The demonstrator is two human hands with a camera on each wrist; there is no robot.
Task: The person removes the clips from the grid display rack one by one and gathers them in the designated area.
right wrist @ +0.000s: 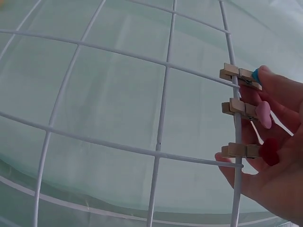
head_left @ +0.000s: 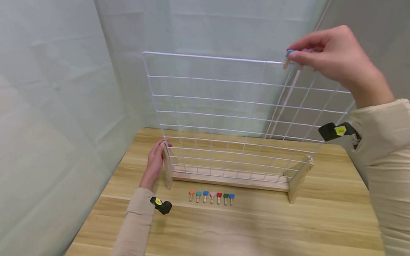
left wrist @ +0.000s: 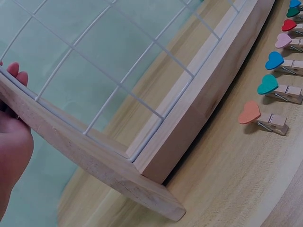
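A white wire grid panel (head_left: pixel 226 113) stands upright in a wooden base (head_left: pixel 230 179) on the table. My right hand (head_left: pixel 295 55) is at the panel's top right corner and pinches a blue heart clothespin (head_left: pixel 290 53) on the top wire. In the right wrist view the blue clothespin (right wrist: pixel 239 75), a pink one (right wrist: pixel 248 109) and a red one (right wrist: pixel 244 150) sit clipped side by side on that wire under my right hand (right wrist: pixel 270 118). My left hand (head_left: pixel 156 156) rests flat against the base's left foot (left wrist: pixel 94 161), with its fingertips (left wrist: pixel 14 71) showing past the wood.
Several coloured heart clothespins (head_left: pixel 211 196) lie in a row on the wooden table (head_left: pixel 255 231) just in front of the base; the row (left wrist: pixel 279 61) also shows in the left wrist view. Pale fabric walls (head_left: pixel 53 97) close in the left side and back.
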